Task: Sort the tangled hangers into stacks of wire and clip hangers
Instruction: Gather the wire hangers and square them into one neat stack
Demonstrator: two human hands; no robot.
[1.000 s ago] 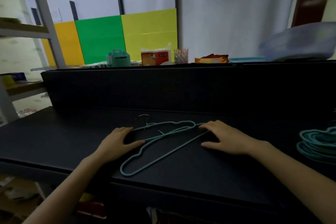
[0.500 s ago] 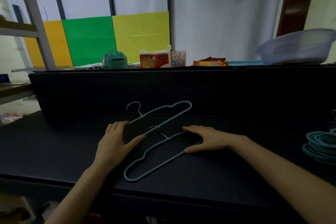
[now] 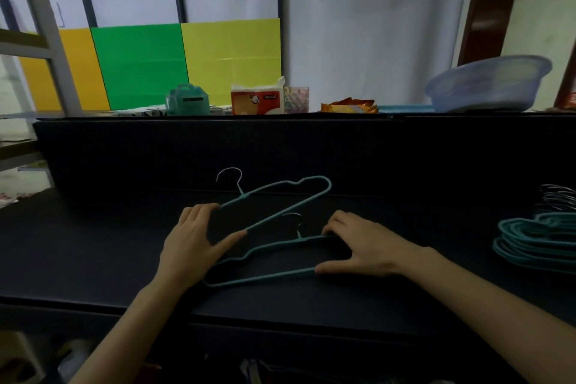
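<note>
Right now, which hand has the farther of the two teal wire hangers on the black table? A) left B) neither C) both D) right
A: the left hand pinches one end of the far teal wire hanger; the right hand holds the near teal wire hanger on the black table.

We see 2 hangers mid-table (image 3: pixel 93 259), one behind the other. Far hanger (image 3: pixel 268 190): left end in left hand (image 3: pixel 193 246), right end tilted up in front of the back panel (image 3: pixel 311 150), hook at top left. Near hanger (image 3: pixel 268 277): flat on table, just in front; right hand (image 3: pixel 364 246) holds its right end, hook between the 2 hands. Hanger stack (image 3: pixel 536 246) at table's right edge, well apart from both. Behind panel, L to R: small box (image 3: pixel 187 101), tissue pack (image 3: pixel 257 100), cup (image 3: pixel 296 100) just beside it, snack pkt (image 3: pixel 349 106), basin (image 3: pixel 486 84) far right. Shelf rack (image 3: pixel 46 25) far left.
</note>
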